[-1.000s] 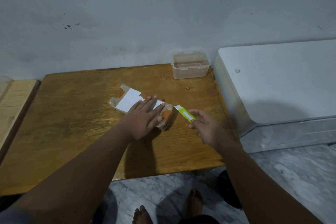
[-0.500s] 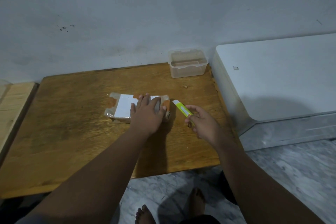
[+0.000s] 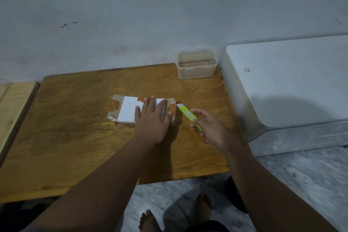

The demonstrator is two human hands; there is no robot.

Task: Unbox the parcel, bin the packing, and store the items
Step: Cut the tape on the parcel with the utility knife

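1. A worn wooden table (image 3: 79, 137) stands against a scuffed grey wall (image 3: 150, 15); the floor (image 3: 301, 184) below is grey marble-patterned, and the person's bare feet (image 3: 150, 221) show under the near edge.
2. A paler wooden surface (image 3: 13, 103) abuts the table's left side, and a white appliance (image 3: 291, 81) sits close to its right side.
3. A clear plastic tub (image 3: 195, 63), lid off, sits at the back right corner of the table — well apart from the parcel.
4. The parcel (image 3: 128, 111) lies flat near the table's middle, long axis running left to right, white label up, orange tape at its ends.
5. The left hand (image 3: 151, 120) presses flat on the parcel's right half, fingers spread, hiding that part.
6. The right hand (image 3: 211, 128) is closed around a green utility knife (image 3: 188, 116) — its tip points up-left, touching or just beside the parcel's right end.
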